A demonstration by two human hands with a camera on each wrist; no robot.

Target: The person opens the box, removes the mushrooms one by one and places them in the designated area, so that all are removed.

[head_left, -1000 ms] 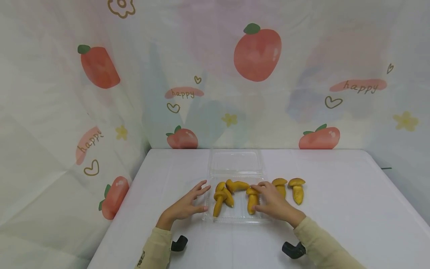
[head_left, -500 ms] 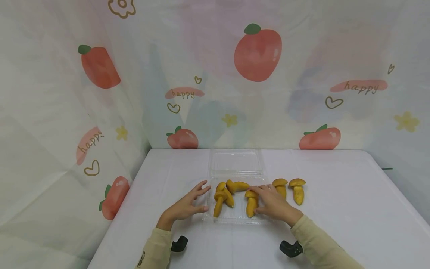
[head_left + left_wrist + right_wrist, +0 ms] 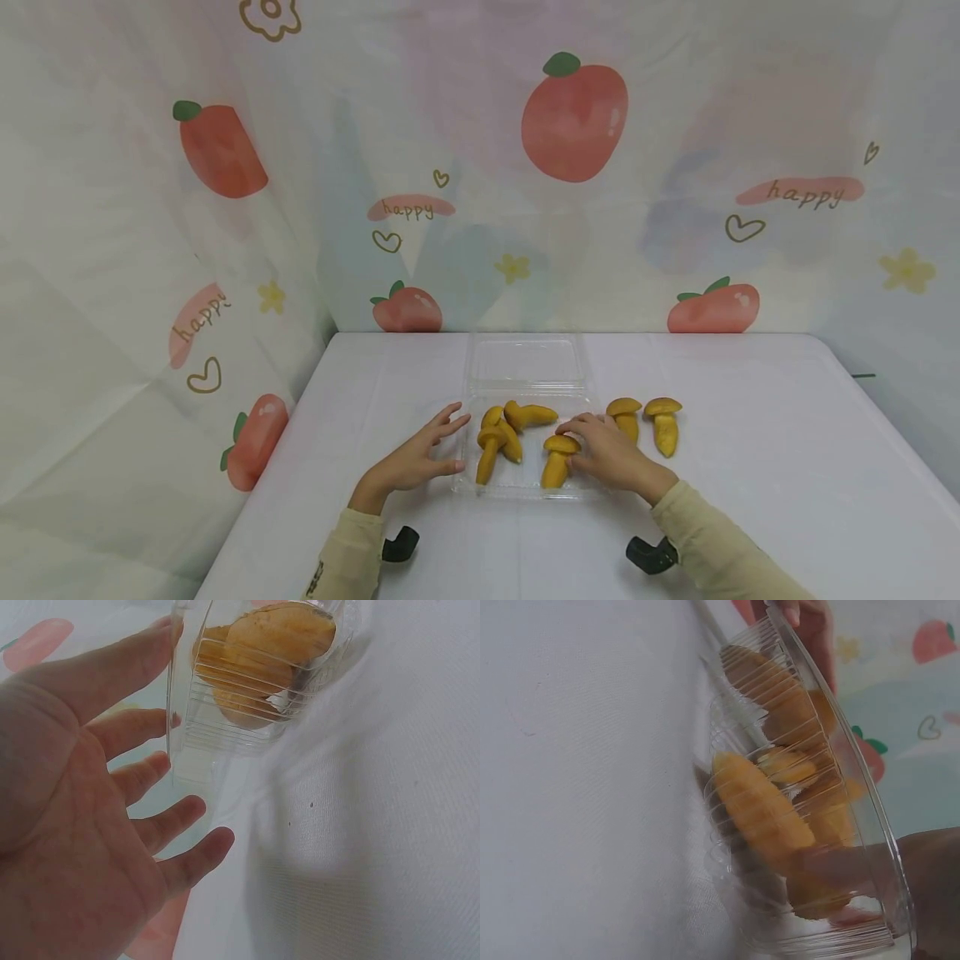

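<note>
Mushroom [image 3: 557, 472] pinched by right hand [image 3: 611, 454] inside clear container [image 3: 531, 472]; left hand [image 3: 410, 458] spread beside it, grasping nothing. Best settle mushroom flat, then loosen gently.

From my place I see a pale-beige long left sleeve [image 3: 347, 546] with small dark marking [image 3: 314, 577], a matching right sleeve [image 3: 720, 542], and black bent piece [image 3: 401, 543] beside each.

White table [image 3: 757, 458]; pale backdrop [image 3: 480, 100] behind, printed with red fruit [image 3: 575, 125], brown hearts [image 3: 745, 228].
</note>
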